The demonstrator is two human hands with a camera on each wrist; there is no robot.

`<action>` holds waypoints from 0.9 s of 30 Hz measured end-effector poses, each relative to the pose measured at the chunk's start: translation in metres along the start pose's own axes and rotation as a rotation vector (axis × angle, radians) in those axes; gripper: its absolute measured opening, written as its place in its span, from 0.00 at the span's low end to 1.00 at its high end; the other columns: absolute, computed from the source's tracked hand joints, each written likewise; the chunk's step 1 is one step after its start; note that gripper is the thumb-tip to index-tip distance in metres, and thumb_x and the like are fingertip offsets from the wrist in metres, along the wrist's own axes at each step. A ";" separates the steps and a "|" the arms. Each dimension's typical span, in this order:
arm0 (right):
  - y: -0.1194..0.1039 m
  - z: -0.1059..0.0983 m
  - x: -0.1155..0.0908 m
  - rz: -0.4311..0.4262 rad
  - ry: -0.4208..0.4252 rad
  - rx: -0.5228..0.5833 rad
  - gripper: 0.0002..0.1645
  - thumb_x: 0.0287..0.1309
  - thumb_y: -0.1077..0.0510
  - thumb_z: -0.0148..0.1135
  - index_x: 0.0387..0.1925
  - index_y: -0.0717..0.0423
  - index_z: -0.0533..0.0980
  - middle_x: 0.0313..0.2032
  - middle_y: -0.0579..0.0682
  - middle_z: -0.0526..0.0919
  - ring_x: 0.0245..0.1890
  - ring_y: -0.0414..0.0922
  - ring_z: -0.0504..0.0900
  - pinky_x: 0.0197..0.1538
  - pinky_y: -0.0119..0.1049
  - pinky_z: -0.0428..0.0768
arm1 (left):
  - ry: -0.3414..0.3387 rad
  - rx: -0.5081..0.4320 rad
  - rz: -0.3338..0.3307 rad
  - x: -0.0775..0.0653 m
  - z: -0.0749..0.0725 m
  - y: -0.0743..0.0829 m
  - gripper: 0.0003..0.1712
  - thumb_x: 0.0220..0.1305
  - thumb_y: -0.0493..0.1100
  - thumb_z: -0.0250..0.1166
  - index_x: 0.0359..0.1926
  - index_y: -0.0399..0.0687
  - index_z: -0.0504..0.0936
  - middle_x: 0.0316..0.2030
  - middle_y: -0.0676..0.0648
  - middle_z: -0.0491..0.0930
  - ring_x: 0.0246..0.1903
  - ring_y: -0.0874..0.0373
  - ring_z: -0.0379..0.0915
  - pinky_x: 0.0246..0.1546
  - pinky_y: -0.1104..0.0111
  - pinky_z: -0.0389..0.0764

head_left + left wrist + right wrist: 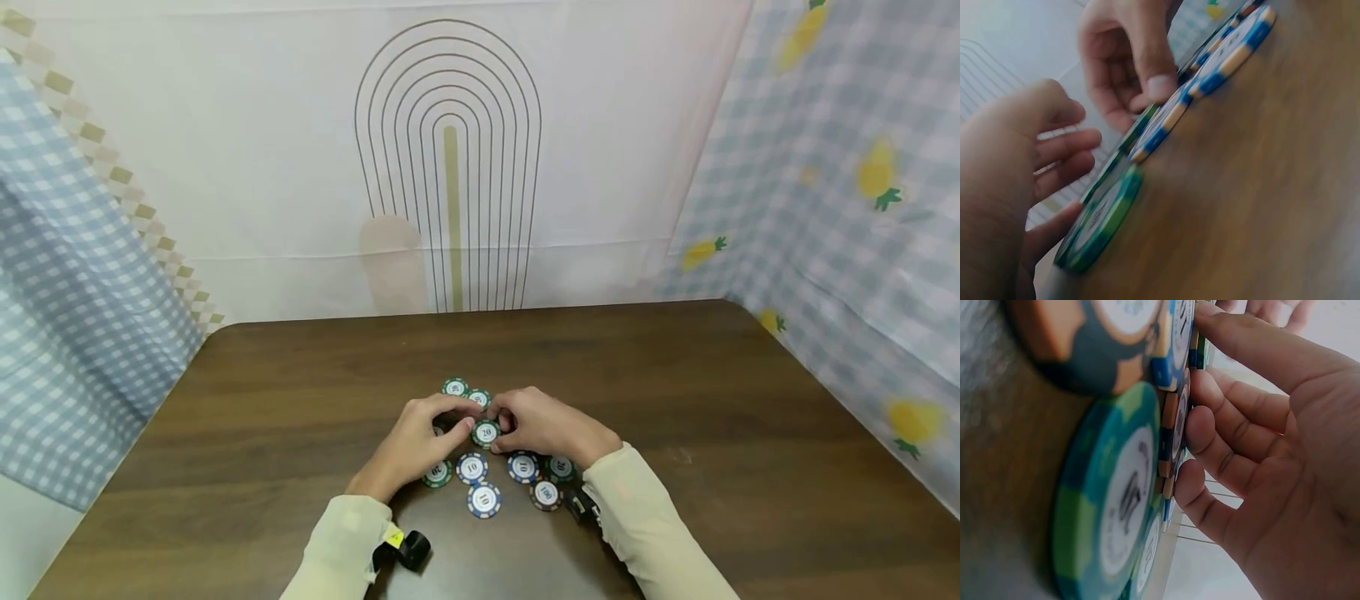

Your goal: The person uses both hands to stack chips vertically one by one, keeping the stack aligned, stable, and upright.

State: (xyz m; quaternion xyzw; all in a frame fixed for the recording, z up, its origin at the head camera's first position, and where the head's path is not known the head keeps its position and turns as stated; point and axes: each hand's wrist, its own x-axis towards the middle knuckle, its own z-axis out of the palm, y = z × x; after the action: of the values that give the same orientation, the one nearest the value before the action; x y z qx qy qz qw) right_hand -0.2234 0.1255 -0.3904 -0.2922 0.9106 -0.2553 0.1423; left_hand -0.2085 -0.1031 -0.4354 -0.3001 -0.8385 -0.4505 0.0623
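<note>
A green-rimmed poker chip marked 20 (486, 433) lies flat between the hands. My right hand (551, 429) grips it by the rim, index finger at its far edge and thumb at its near edge. Its other fingers bend loosely by neighbouring chips in the right wrist view. My left hand (420, 437) arches over the chips from the left, thumb tip beside the 20 chip and index finger reaching past it. In the left wrist view that hand's fingers (1066, 153) are loosely bent, with nothing between them. Some chips lie hidden under both hands.
Blue-rimmed chips marked 10 (483, 500) lie nearer me, with another blue chip (523, 467) and a dark 100 chip (546, 495) to the right. Green chips (455, 387) lie beyond the hands. The brown wooden table (300, 375) backs onto a white patterned cloth (285, 167).
</note>
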 end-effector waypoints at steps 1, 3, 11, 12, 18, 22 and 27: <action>0.000 0.000 -0.001 0.001 0.001 0.007 0.11 0.64 0.57 0.76 0.42 0.54 0.80 0.29 0.45 0.75 0.28 0.39 0.72 0.36 0.37 0.73 | 0.009 -0.009 0.001 0.000 -0.002 0.000 0.12 0.74 0.38 0.68 0.54 0.48 0.89 0.51 0.52 0.88 0.54 0.57 0.83 0.56 0.55 0.83; 0.000 0.001 -0.002 -0.002 0.001 0.016 0.11 0.64 0.57 0.76 0.42 0.54 0.80 0.29 0.45 0.75 0.28 0.39 0.72 0.36 0.37 0.73 | 0.015 -0.018 -0.012 -0.001 -0.006 -0.001 0.11 0.74 0.38 0.67 0.53 0.48 0.90 0.51 0.53 0.88 0.54 0.57 0.83 0.56 0.55 0.82; 0.001 -0.002 -0.002 -0.008 0.001 0.040 0.12 0.64 0.58 0.76 0.41 0.54 0.79 0.29 0.45 0.75 0.28 0.39 0.72 0.36 0.36 0.73 | -0.100 0.043 -0.109 -0.003 -0.031 -0.007 0.14 0.74 0.36 0.64 0.54 0.55 0.89 0.51 0.59 0.87 0.57 0.59 0.81 0.60 0.54 0.80; 0.002 -0.002 -0.002 -0.003 0.001 0.042 0.12 0.63 0.58 0.76 0.41 0.54 0.79 0.29 0.45 0.75 0.28 0.39 0.73 0.36 0.36 0.73 | -0.110 0.053 -0.113 -0.003 -0.034 -0.008 0.15 0.74 0.36 0.64 0.54 0.55 0.89 0.51 0.59 0.87 0.57 0.58 0.80 0.60 0.53 0.79; 0.001 -0.004 -0.002 0.016 0.003 0.048 0.13 0.63 0.58 0.76 0.42 0.55 0.79 0.29 0.45 0.75 0.29 0.39 0.73 0.37 0.37 0.73 | -0.150 0.102 -0.101 -0.008 -0.046 -0.017 0.18 0.69 0.35 0.64 0.56 0.56 0.88 0.53 0.58 0.86 0.55 0.57 0.79 0.59 0.53 0.78; 0.001 -0.002 -0.002 0.006 -0.002 0.053 0.12 0.63 0.59 0.76 0.41 0.55 0.79 0.29 0.45 0.75 0.28 0.38 0.73 0.36 0.36 0.73 | -0.199 0.068 -0.097 -0.015 -0.052 -0.023 0.21 0.64 0.34 0.69 0.56 0.57 0.87 0.55 0.59 0.84 0.56 0.58 0.78 0.60 0.56 0.77; 0.002 -0.001 -0.002 0.002 -0.002 0.058 0.12 0.63 0.59 0.76 0.42 0.55 0.79 0.29 0.45 0.74 0.28 0.38 0.72 0.35 0.35 0.73 | -0.235 0.088 -0.112 -0.018 -0.055 -0.024 0.23 0.61 0.41 0.74 0.58 0.59 0.87 0.56 0.58 0.80 0.54 0.59 0.76 0.57 0.59 0.76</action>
State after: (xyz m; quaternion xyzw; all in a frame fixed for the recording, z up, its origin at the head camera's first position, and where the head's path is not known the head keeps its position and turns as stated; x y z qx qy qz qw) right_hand -0.2233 0.1283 -0.3903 -0.2871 0.9031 -0.2811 0.1517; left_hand -0.2170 -0.1648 -0.4272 -0.3005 -0.8744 -0.3779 -0.0483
